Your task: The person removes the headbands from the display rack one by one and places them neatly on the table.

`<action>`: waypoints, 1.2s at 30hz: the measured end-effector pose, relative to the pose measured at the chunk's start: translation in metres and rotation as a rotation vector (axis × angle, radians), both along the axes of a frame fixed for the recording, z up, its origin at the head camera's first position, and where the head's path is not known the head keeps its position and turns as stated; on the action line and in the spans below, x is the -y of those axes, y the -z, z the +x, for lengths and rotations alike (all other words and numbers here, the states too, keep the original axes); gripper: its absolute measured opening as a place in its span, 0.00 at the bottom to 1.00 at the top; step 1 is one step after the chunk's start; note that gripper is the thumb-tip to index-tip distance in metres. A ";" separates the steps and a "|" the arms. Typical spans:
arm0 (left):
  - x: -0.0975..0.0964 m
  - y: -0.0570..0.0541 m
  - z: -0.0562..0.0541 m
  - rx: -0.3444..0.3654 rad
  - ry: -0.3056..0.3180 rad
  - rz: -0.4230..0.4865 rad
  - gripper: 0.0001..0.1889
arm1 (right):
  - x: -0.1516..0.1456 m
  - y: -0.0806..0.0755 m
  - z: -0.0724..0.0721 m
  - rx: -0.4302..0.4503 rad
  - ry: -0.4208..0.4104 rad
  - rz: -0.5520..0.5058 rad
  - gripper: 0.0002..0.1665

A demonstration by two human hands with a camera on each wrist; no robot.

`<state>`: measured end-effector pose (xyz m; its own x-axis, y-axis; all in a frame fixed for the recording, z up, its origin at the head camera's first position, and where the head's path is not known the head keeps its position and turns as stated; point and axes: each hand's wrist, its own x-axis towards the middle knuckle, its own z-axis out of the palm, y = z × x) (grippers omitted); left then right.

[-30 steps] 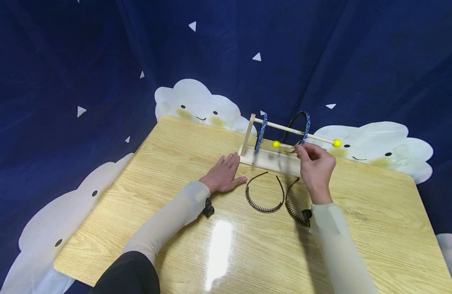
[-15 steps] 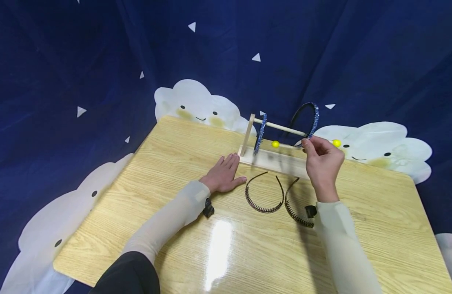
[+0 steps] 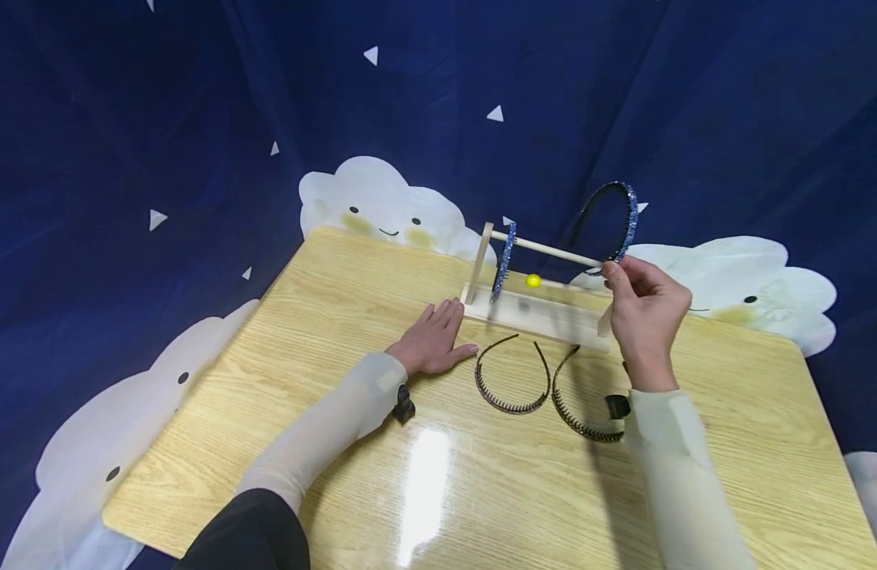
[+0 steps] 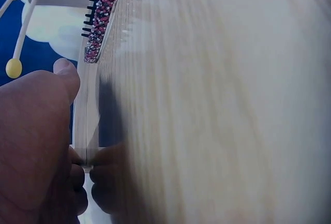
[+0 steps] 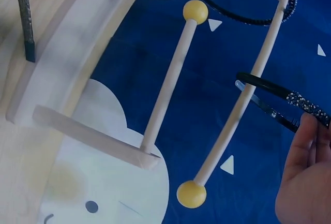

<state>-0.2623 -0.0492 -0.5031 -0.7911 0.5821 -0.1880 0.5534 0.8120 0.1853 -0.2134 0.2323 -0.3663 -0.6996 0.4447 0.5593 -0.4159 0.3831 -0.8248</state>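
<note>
My right hand (image 3: 645,317) pinches a blue glittery headband (image 3: 632,218) near its lower end, at the upper rod (image 3: 552,250) of a wooden stand. In the right wrist view, the headband's two ends overlap that rod, short of the yellow ball (image 5: 191,194) on its tip. Another blue glittery headband (image 3: 506,261) hangs on the same rod near the left upright. My left hand (image 3: 431,340) rests flat on the table, thumb spread, fingertips right at the left end of the stand's base (image 3: 538,317). My right hand hides the far end of the upper rod in the head view.
Two toothed headbands lie in front of the stand: one to the left (image 3: 513,408), another (image 3: 588,431) partly hidden by my right wrist. A shorter lower rod ends in a yellow ball (image 3: 533,280). Behind the wooden table (image 3: 510,491) hangs a dark blue curtain (image 3: 424,103) with clouds.
My right hand has moved right along the upper rod with the blue headband, which now sits higher and farther right. The left hand has stayed in place.
</note>
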 end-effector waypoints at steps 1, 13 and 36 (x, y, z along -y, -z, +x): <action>0.000 0.000 0.000 0.001 -0.001 0.000 0.47 | -0.001 -0.002 0.000 0.001 0.004 -0.001 0.05; -0.001 0.000 -0.001 -0.005 -0.002 -0.017 0.47 | -0.012 -0.013 0.015 -0.052 -0.039 0.012 0.07; -0.003 0.001 0.000 0.003 -0.011 -0.001 0.46 | -0.046 -0.003 0.055 -0.153 0.049 0.458 0.06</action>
